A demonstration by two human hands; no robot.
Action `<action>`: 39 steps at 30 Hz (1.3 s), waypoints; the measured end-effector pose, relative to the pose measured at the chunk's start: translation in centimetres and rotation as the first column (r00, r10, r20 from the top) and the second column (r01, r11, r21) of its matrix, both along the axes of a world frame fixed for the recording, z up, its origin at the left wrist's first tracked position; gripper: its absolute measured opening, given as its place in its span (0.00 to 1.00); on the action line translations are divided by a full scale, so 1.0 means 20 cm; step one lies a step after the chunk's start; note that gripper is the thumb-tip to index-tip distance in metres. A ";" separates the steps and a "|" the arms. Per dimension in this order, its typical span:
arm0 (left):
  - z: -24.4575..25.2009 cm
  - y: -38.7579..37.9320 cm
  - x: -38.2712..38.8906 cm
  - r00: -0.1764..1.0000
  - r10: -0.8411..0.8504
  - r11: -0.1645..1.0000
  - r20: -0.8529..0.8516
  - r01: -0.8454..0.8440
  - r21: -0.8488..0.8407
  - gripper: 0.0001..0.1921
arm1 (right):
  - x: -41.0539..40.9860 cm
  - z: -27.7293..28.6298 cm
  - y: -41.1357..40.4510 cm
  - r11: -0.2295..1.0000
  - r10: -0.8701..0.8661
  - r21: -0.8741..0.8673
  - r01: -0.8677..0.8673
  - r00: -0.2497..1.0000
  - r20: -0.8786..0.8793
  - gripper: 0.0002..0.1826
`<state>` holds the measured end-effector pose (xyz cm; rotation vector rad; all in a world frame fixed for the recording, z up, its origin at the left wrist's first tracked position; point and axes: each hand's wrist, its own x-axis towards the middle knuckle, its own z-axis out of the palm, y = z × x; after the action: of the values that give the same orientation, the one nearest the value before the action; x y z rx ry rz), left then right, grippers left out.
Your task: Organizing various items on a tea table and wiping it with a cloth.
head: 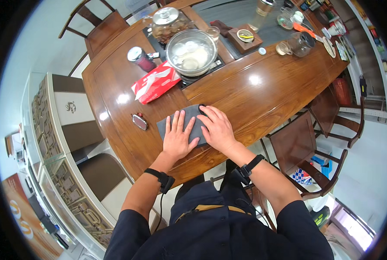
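Note:
A folded grey cloth (196,127) lies on the brown wooden table, close to the edge nearest me. My left hand (178,137) rests palm down on it with the fingers spread and nothing held. At the cloth's right side is my right hand (219,128), its fingers bent over the far right corner, where a dark edge shows. Whether those fingertips pinch the cloth or only press on it is hidden. To the left of the cloth sits a small oval object with a dark face and red beads (139,121).
Beyond the cloth lie a red tissue pack (157,83) and a dark can (142,59). A glass pot (192,53) holding pale round things stands on a black cooker, with a lidded glass kettle (167,24) behind. Wooden chairs (292,143) flank the table's right side.

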<state>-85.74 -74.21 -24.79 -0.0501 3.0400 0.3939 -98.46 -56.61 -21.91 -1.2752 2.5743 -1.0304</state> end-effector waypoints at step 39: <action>-0.10 0.73 -1.01 0.982 -0.025 0.999 -0.189 0.030 0.026 0.41 | -0.64 -0.13 0.83 0.963 -0.029 0.266 0.029 1.000 -0.004 0.34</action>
<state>-105.92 -59.61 -26.78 0.0331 3.2158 0.4659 -111.31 -40.07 -24.57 -1.1714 2.6270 -0.6566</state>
